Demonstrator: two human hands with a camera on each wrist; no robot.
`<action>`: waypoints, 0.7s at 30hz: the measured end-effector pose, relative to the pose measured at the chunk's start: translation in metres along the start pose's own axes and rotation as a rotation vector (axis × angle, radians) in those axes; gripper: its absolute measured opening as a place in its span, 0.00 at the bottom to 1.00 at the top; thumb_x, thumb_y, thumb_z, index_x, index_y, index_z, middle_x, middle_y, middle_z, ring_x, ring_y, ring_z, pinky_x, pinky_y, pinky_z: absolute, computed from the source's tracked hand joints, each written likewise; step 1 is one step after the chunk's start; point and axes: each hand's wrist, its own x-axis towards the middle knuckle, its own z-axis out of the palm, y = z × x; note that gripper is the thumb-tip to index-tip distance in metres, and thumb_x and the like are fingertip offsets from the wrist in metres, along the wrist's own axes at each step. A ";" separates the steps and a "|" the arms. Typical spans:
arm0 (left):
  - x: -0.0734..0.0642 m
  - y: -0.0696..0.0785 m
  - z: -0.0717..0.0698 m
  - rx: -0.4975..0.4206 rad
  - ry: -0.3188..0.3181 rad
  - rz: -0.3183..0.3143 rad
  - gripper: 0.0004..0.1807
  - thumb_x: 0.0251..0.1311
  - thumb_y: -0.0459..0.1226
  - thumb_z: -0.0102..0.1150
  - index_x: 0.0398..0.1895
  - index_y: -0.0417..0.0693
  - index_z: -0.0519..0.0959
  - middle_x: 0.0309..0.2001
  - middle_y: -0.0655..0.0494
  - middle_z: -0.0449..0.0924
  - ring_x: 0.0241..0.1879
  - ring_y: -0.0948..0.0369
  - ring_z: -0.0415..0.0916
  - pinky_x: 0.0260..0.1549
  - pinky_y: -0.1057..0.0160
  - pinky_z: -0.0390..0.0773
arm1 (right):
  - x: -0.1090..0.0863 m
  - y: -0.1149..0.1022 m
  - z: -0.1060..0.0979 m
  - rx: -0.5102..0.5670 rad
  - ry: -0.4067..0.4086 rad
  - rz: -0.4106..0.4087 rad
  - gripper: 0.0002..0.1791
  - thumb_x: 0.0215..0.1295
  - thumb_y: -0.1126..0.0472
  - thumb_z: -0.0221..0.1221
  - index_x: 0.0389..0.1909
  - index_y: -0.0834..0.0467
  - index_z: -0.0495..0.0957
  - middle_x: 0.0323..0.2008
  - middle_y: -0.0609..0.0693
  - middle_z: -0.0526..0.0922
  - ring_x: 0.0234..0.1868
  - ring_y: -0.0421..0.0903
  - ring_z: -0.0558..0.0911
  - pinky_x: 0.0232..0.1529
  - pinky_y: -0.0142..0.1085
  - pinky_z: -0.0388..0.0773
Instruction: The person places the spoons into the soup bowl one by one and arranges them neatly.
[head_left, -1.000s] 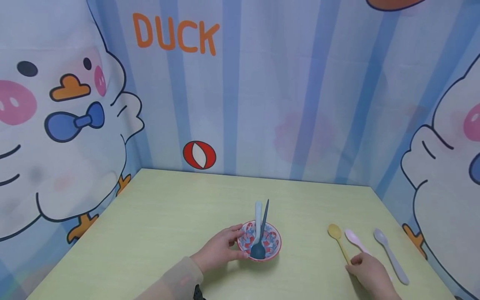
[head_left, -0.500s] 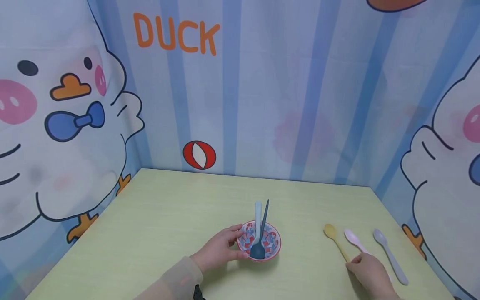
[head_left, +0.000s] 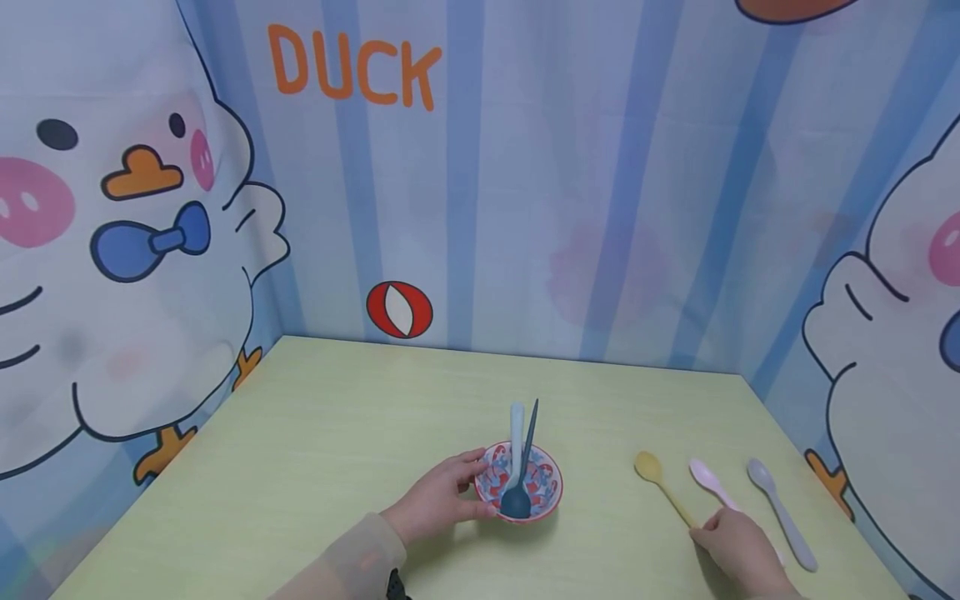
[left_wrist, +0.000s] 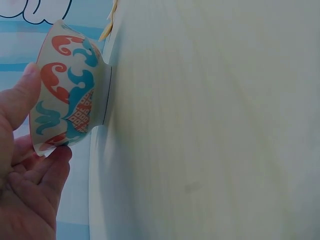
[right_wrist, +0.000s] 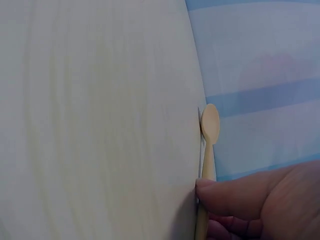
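Note:
A small bowl (head_left: 551, 487) with a red and blue pattern stands on the table near the middle. My left hand (head_left: 438, 497) grips its left side, thumb near the front and fingers at the rim, as the left wrist view (left_wrist: 30, 180) also bears out. Inside the bowl lean a dark blue spoon (head_left: 515, 502) and a light blue spoon, whose handle (head_left: 517, 425) sticks up. Over at the right, my right hand (head_left: 738, 546) pinches the handle of a yellow spoon (head_left: 648, 467). Its bowl end points away from me in the right wrist view; the palm side is partly hidden.
A pink spoon (head_left: 708, 477) lies just right of the yellow one, its handle partly behind my right hand. Farther right lies a grey-lilac spoon (head_left: 780, 512). Printed curtains (head_left: 525, 208) border the pale yellow table (head_left: 360, 400) at the back and both sides.
The yellow spoon's bowl end has swung left, away from the pink spoon, while my right hand stays nearly in place. My left hand and the bowl have not moved.

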 end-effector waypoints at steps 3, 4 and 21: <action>0.000 -0.001 0.000 0.000 0.000 0.000 0.41 0.51 0.47 0.71 0.68 0.43 0.68 0.72 0.52 0.58 0.62 0.51 0.69 0.60 0.54 0.71 | -0.001 -0.001 0.000 -0.021 -0.004 -0.017 0.13 0.64 0.59 0.58 0.29 0.66 0.74 0.26 0.53 0.75 0.30 0.49 0.74 0.32 0.43 0.73; 0.000 -0.001 0.000 0.001 0.000 -0.001 0.41 0.51 0.48 0.71 0.68 0.43 0.68 0.72 0.53 0.58 0.62 0.51 0.69 0.60 0.53 0.71 | -0.002 -0.001 0.000 -0.033 -0.004 -0.027 0.13 0.64 0.59 0.57 0.29 0.66 0.74 0.26 0.53 0.75 0.30 0.48 0.74 0.32 0.42 0.73; -0.002 0.002 0.000 -0.024 0.000 -0.010 0.41 0.51 0.46 0.72 0.68 0.43 0.68 0.72 0.53 0.57 0.62 0.50 0.68 0.60 0.53 0.70 | 0.001 0.002 -0.003 0.017 -0.103 -0.014 0.15 0.64 0.54 0.59 0.30 0.63 0.74 0.26 0.52 0.73 0.30 0.47 0.71 0.29 0.36 0.69</action>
